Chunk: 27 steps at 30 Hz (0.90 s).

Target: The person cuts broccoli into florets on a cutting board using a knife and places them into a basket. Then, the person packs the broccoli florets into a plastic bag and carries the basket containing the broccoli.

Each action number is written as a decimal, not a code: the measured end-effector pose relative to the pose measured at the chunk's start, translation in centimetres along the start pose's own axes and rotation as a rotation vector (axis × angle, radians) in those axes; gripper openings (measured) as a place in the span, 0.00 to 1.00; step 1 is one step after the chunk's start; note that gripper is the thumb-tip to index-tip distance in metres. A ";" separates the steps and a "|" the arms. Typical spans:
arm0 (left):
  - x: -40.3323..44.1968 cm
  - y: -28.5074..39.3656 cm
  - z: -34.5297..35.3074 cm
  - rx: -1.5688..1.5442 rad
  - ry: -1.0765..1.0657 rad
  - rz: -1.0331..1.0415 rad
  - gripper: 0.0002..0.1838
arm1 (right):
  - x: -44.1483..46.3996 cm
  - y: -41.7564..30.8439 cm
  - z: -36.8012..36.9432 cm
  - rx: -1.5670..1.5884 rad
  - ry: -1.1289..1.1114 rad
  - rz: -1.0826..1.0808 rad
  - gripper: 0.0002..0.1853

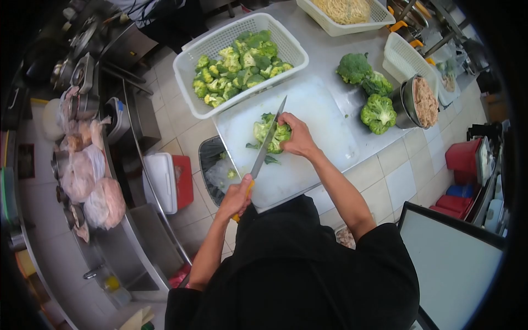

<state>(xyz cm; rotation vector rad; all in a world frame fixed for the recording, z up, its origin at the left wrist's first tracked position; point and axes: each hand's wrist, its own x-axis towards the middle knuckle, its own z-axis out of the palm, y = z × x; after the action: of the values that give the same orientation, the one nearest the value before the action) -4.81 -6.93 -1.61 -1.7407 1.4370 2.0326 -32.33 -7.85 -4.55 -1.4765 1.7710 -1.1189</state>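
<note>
A person's black shirt lies nearest the camera, with both bare arms reaching forward from it over a metal table. The broccoli head rests on the white cutting board, toward its left half, with small leaf scraps beside it. A knife with a yellow handle lies slantwise across the broccoli, its tip pointing away from the body; whether the edge has gone in, I cannot tell.

The left hand is wrapped around the handle at the board's near left corner, knuckles up, the forearm angled forward and slightly inward. The right hand grips the broccoli from its right side with bent fingers, the foremost ones close to the blade. Its wrist is bent, and the forearm slants in from the right across the board's near edge.

Just beyond the board stands a white basket holding many cut broccoli pieces. To the right, three more broccoli heads sit on the table near a metal pot filled with something pale brown. Farther back is a basket of noodles. Below the board's left side stands a bin with a dark liner.
</note>
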 end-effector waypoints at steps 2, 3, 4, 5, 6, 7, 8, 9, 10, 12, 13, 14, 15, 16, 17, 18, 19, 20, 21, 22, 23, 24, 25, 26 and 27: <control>0.0 -0.3 1.0 0.228 0.209 0.160 0.41 | 0.4 -0.8 -0.2 -0.074 -0.024 0.049 0.22; -0.3 -0.2 1.7 0.342 0.315 0.235 0.42 | 0.4 -1.4 0.1 -0.112 -0.028 0.102 0.22; -0.8 -0.1 2.4 0.364 0.331 0.222 0.40 | 0.3 -2.1 0.5 -0.152 -0.032 0.155 0.22; -1.2 0.3 3.0 0.382 0.346 0.212 0.39 | 0.5 -2.5 0.6 -0.196 -0.036 0.205 0.22; -1.5 0.6 3.3 0.401 0.363 0.202 0.39 | 0.9 -2.6 0.7 -0.214 -0.035 0.226 0.22; -1.5 0.5 3.4 0.421 0.382 0.243 0.38 | 1.0 -2.7 0.9 -0.231 -0.037 0.250 0.21; -1.5 0.3 3.6 0.424 0.393 0.252 0.38 | 1.2 -2.7 0.9 -0.253 -0.042 0.273 0.21; -1.4 0.2 3.9 0.425 0.406 0.261 0.37 | 1.3 -2.7 1.0 -0.262 -0.055 0.296 0.21; -1.2 0.2 4.0 0.424 0.422 0.275 0.37 | 1.7 -2.6 1.0 -0.272 -0.067 0.315 0.22; -1.4 0.0 4.1 0.431 0.452 0.294 0.36 | 2.4 -2.7 0.4 -0.214 -0.181 0.414 0.23; -1.4 0.0 4.2 0.435 0.466 0.303 0.36 | 3.1 -3.0 -0.6 -0.147 -0.278 0.494 0.24; -1.2 0.0 4.0 0.434 0.463 0.304 0.36 | 3.7 -3.4 -1.7 -0.079 -0.374 0.574 0.25; -1.1 -0.1 3.7 0.433 0.456 0.301 0.37 | 3.9 -4.2 -2.6 -0.015 -0.393 0.588 0.24; -1.0 -0.3 3.6 0.434 0.445 0.301 0.37 | 4.0 -5.0 -3.8 0.050 -0.406 0.604 0.24; -1.2 -0.3 3.5 0.435 0.410 0.296 0.37 | 4.2 -5.6 -4.7 0.113 -0.415 0.618 0.24; -1.7 -0.1 3.4 0.435 0.377 0.290 0.37 | 4.2 -6.0 -5.4 0.199 -0.374 0.578 0.25; -1.6 0.3 3.3 0.433 0.350 0.294 0.38 | 4.5 -6.4 -6.1 0.280 -0.330 0.528 0.25; -1.3 0.2 3.3 0.420 0.357 0.313 0.38 | 5.0 -6.7 -6.6 0.366 -0.286 0.473 0.26; -1.3 -0.4 3.4 0.413 0.361 0.323 0.38 | 6.0 -6.8 -6.9 0.370 -0.260 0.437 0.27; -1.5 -0.5 3.5 0.408 0.361 0.333 0.38 | 7.5 -8.0 -7.3 0.332 -0.204 0.429 0.28; -1.8 -0.5 3.4 0.400 0.363 0.335 0.38 | 9.2 -9.2 -7.2 0.300 -0.145 0.424 0.30; -2.2 -0.4 3.5 0.376 0.367 0.334 0.37 | 10.7 -9.6 -6.4 0.401 -0.069 0.324 0.32; -2.6 -0.3 3.6 0.351 0.365 0.331 0.37 | 11.9 -9.7 -5.8 0.498 0.009 0.229 0.35; -2.8 -0.4 3.7 0.327 0.363 0.327 0.37 | 12.9 -9.1 -5.2 0.435 0.074 0.103 0.36; -2.9 -0.6 3.6 0.304 0.381 0.348 0.36 | 13.9 -8.0 -4.6 0.369 0.137 -0.026 0.37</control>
<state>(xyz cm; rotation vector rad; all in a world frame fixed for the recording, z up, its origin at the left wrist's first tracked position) -6.02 -2.71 0.02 -1.9164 2.1655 1.5425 -35.41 -20.50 5.88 -1.2275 1.5299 -1.4986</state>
